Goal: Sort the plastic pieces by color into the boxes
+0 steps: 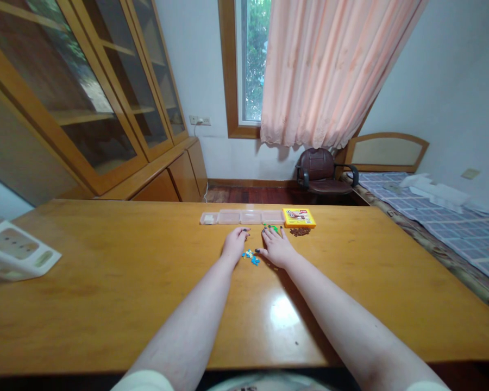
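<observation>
My left hand (232, 245) rests on the wooden table with its fingers curled together; whatever they may hold is too small to make out. To its right, my right hand (277, 248) lies palm down with fingers spread, its fingertips at a small group of green pieces (275, 228) that it partly covers. Blue and white pieces (251, 257) are scattered between the two hands, nearer to me. A pile of small brown pieces (300, 232) sits beyond my right hand, on its right side.
A row of clear plastic trays (230, 216) runs along the table's far side, ending beside a yellow box (299, 218). At far left stands a white plastic object (20, 251). Past the wooden table (146, 304) are an office chair (324, 171), a bed and a glass-door cabinet.
</observation>
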{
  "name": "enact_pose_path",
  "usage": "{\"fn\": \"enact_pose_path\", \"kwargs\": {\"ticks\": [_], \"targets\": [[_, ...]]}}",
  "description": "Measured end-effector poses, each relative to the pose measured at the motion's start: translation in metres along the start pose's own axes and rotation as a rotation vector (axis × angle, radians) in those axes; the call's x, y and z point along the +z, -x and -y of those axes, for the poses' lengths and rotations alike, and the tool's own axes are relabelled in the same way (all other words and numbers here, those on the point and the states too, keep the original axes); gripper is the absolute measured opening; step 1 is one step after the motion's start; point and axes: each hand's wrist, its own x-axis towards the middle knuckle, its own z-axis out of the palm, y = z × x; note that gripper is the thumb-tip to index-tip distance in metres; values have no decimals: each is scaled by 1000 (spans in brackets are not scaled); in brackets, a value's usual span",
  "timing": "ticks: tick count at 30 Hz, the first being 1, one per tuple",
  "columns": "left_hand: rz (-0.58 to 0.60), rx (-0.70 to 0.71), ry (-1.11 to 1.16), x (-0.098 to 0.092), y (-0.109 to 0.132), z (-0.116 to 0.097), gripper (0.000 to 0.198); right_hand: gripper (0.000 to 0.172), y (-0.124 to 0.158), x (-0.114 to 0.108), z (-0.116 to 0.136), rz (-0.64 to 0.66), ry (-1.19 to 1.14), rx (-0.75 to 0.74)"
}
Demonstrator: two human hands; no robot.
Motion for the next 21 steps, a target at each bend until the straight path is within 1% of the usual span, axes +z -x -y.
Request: {"fn": "enact_pose_path", "kwargs": {"ticks": [2, 5, 7, 13, 17, 21], "targets": [[1, -1, -1, 0, 0, -1, 29, 67, -3, 0, -7, -50, 7, 31], [8, -8, 2, 0, 1, -1, 29, 59, -8, -1, -16, -95, 17, -9], [9, -11, -2, 0, 1, -1, 29, 56, -11, -1, -19, -102, 28, -23], [3, -22, -21, -1, 3, -5, 27, 52, -20, -1, -21, -116, 48, -39], [15, -26, -17, -1, 3, -4, 27, 44, -19, -3, -22, -176, 42, -29], [16, -25, -22, 0, 1, 0, 28, 36, -11, -8, -29, -211, 14, -15]]}}
